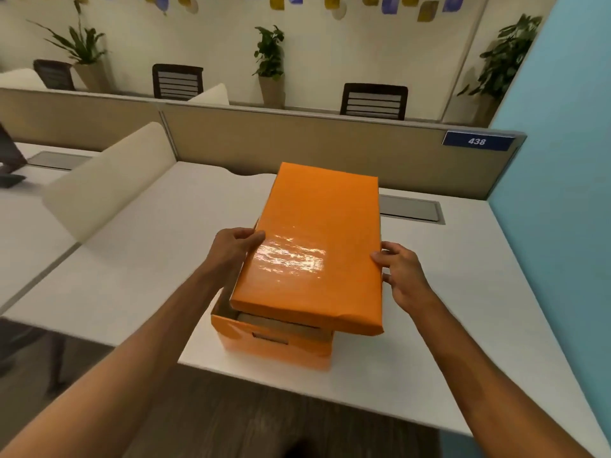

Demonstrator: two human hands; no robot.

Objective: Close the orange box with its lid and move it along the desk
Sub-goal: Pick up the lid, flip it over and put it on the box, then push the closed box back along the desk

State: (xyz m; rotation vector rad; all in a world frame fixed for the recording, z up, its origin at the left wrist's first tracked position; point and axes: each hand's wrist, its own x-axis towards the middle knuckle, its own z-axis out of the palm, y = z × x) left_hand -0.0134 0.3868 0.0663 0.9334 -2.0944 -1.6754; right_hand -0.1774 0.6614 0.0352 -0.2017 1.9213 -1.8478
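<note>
An orange box (pixel 271 345) stands near the front edge of the white desk (pixel 132 259). Its glossy orange lid (pixel 314 246) hovers over it, shifted to the right and tilted, so the box's near left corner is uncovered and a brown inside shows. My left hand (pixel 236 247) grips the lid's left long edge, thumb on top. My right hand (pixel 401 276) holds the lid's right long edge, fingers curled around it. Most of the box is hidden under the lid.
A beige partition (pixel 330 143) with a blue 438 sign (pixel 477 141) runs behind the desk. A grey cable cover (pixel 413 209) lies at the back right. A cream side divider (pixel 109 180) stands to the left, a blue wall (pixel 562 160) to the right.
</note>
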